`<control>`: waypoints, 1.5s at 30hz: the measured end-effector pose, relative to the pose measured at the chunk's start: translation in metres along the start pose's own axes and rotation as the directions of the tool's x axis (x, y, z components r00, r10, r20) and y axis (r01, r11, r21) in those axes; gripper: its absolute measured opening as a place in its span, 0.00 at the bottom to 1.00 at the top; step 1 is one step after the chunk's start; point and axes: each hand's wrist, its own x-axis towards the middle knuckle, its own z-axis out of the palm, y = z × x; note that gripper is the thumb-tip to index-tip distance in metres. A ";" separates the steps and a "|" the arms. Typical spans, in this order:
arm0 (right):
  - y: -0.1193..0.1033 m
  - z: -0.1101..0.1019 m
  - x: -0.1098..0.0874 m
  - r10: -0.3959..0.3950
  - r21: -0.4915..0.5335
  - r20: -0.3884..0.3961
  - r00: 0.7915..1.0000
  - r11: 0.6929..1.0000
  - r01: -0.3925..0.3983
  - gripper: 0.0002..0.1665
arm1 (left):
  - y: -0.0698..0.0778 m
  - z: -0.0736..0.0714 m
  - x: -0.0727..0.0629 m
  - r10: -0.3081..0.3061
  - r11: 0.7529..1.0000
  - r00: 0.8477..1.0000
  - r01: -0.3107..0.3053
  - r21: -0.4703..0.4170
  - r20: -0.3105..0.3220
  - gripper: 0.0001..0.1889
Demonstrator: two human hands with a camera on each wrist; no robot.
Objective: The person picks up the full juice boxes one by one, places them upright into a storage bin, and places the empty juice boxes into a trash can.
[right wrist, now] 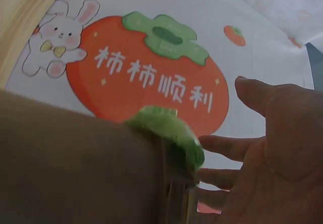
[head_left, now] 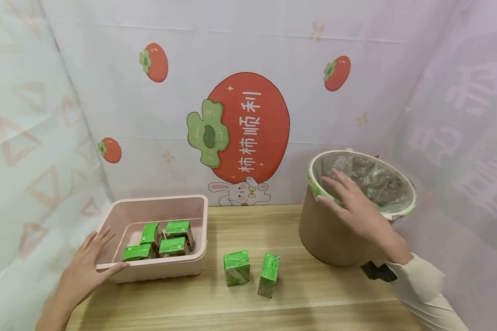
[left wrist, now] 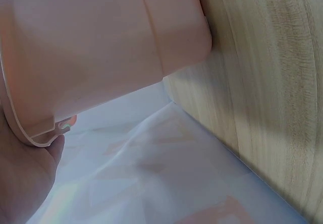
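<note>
My left hand (head_left: 80,269) rests at the near left corner of a pale pink plastic basin (head_left: 165,271), its fingers spread and its thumb along the front rim. In the left wrist view this hand (left wrist: 25,173) lies against the basin's rim. Inside the basin are several small green-topped boxes (head_left: 174,246). My right hand (head_left: 356,209), fingers extended and apart, holds nothing and hovers by the left rim of a brown trash can (head_left: 335,239). A clear bag with a green edge (right wrist: 166,125) lines the can. In the right wrist view the fingertips are right at that edge.
Two more green boxes stand on the wooden table (head_left: 207,308) between basin and can: a wider box (head_left: 237,268) and a narrow box (head_left: 268,275). A white cloth backdrop (head_left: 248,50) printed with persimmons and a rabbit closes off the back and sides.
</note>
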 end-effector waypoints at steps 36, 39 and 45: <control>0.104 -0.040 -0.050 0.318 -0.125 0.017 0.948 0.941 -0.314 0.57 | 0.017 0.000 0.012 0.248 0.968 0.961 -0.240 0.076 -0.124 0.50; 0.105 -0.041 -0.052 0.319 -0.119 0.011 0.948 0.941 -0.316 0.57 | 0.040 0.004 0.021 0.334 0.943 0.930 -0.330 0.049 -0.152 0.50; 0.105 -0.040 -0.053 0.324 -0.128 0.008 0.946 0.939 -0.320 0.58 | 0.092 0.018 0.036 0.433 0.896 0.883 -0.444 -0.024 -0.179 0.47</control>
